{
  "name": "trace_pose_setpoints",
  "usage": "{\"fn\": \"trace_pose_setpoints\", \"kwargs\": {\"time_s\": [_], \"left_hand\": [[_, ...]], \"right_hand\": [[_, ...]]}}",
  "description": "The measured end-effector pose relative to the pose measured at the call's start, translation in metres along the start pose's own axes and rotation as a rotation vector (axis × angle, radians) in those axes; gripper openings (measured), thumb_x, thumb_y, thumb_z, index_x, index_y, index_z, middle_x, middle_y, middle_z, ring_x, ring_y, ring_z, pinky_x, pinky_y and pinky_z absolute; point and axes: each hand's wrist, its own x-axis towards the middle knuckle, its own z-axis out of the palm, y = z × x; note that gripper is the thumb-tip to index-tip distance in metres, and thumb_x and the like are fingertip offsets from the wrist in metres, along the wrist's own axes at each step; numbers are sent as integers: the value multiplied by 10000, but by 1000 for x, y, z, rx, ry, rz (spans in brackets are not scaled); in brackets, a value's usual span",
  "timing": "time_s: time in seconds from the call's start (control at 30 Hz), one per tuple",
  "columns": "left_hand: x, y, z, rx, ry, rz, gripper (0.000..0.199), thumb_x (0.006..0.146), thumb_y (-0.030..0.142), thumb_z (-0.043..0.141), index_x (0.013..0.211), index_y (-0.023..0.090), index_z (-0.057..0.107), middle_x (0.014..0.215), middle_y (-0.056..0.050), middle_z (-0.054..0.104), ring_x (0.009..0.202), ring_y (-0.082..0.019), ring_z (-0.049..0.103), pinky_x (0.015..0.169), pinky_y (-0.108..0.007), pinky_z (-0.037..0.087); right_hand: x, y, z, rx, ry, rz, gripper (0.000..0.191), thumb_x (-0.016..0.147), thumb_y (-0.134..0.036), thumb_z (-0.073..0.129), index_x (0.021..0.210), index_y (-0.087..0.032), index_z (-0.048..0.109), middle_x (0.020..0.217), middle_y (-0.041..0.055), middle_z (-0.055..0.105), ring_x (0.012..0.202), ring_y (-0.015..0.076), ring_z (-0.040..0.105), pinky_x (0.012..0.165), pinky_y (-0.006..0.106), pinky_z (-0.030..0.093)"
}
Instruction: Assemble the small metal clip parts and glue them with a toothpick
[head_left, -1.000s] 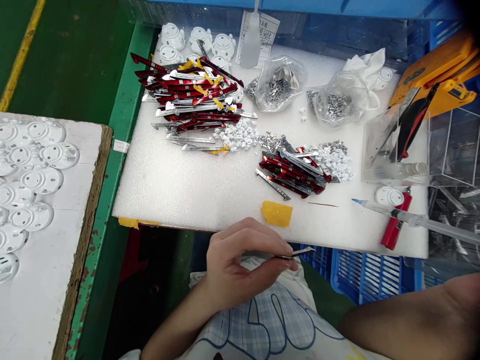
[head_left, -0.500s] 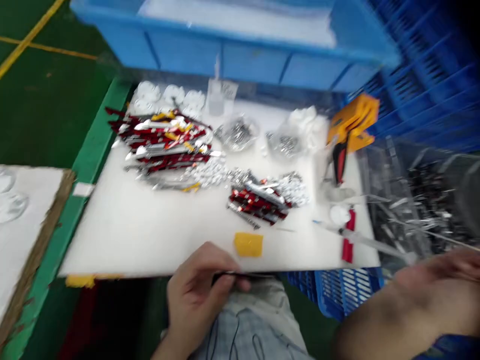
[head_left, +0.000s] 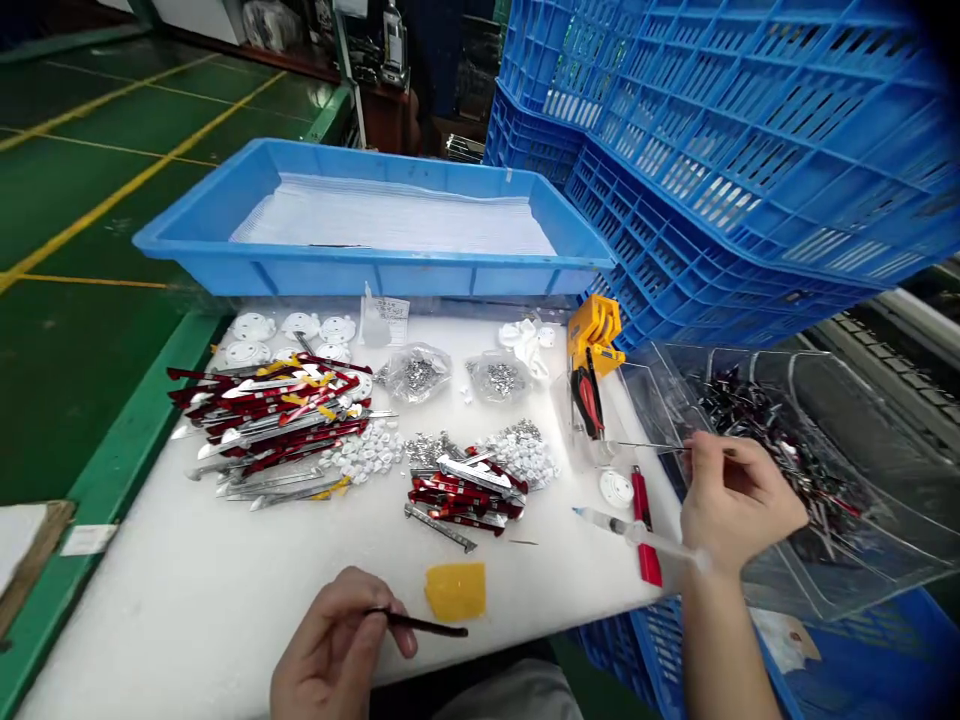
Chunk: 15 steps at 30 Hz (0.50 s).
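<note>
Left hand (head_left: 337, 645): thumb and fingers pinching a dark strip (head_left: 431, 627), its free end jutting right; could slip if so narrow a hold loosens. Just beyond its fingertips, yellow patch (head_left: 455, 590). Right hand (head_left: 739, 495): pinching a thin metal strip (head_left: 649, 446). Left of its wrist, syringe (head_left: 616, 525), in the way between hands; an inward forearm swing might knock it. Ahead of left hand, red strip pile (head_left: 465, 500); farthest, blue tray (head_left: 412, 278).
</note>
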Motion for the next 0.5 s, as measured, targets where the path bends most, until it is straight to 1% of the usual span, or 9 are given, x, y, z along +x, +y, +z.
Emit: {"fn": "trace_pose_setpoints", "kwargs": {"time_s": [0.07,0.17,0.23,0.3,0.37,0.43,0.47,0.5], "left_hand": [[-2,3,7,-35,45,-30,215,912,395,826,784,228,780,738,2,682,501,-122,640,553,-237,574],[-6,7,16,-78,145,-80,260,895,443,840,778,223,767,738,17,647,518,-114,627,583,-240,564],[-6,8,18,-77,151,-91,280,883,467,847,773,223,764,740,17,645,523,-119,624,578,-245,559],[-6,7,16,-56,131,-86,276,876,465,852,774,225,765,747,11,658,523,-123,621,577,-251,560],[-5,5,15,-29,137,-75,257,883,446,844,778,226,762,759,10,667,527,-123,611,603,-262,564],[-6,3,17,-10,166,-67,245,897,434,827,787,227,756,769,12,663,533,-123,599,625,-273,561],[-8,2,19,-6,180,-65,247,900,439,824,792,229,753,774,15,659,536,-123,598,633,-275,558],[-9,1,21,-7,183,-66,255,902,451,825,795,231,752,775,18,655,540,-123,601,635,-274,553]], "right_hand": [[-1,1,1,-15,-30,-11,280,853,-392,842,679,-208,722,597,-4,641,535,165,570,535,320,416],[-1,0,1,-6,38,-20,263,879,-393,805,700,-225,712,626,8,635,556,180,567,559,341,419],[0,-2,0,5,36,-34,244,914,-385,774,733,-235,706,663,22,635,585,194,573,582,357,434],[1,-4,2,-7,-45,-65,228,926,-356,767,740,-237,710,675,22,640,591,189,564,584,350,415],[3,-3,5,-35,-171,-95,247,926,-348,767,714,-234,712,659,6,641,572,169,544,565,330,380],[5,-2,6,-39,-327,-99,250,916,-392,769,728,-231,736,655,-8,637,557,153,535,546,313,372],[5,-2,5,-34,-398,-93,251,917,-435,756,772,-231,761,661,-11,628,563,153,534,547,310,379],[5,-4,2,-32,-436,-78,286,932,-492,717,834,-232,783,668,-12,611,573,156,534,553,310,388]]}}
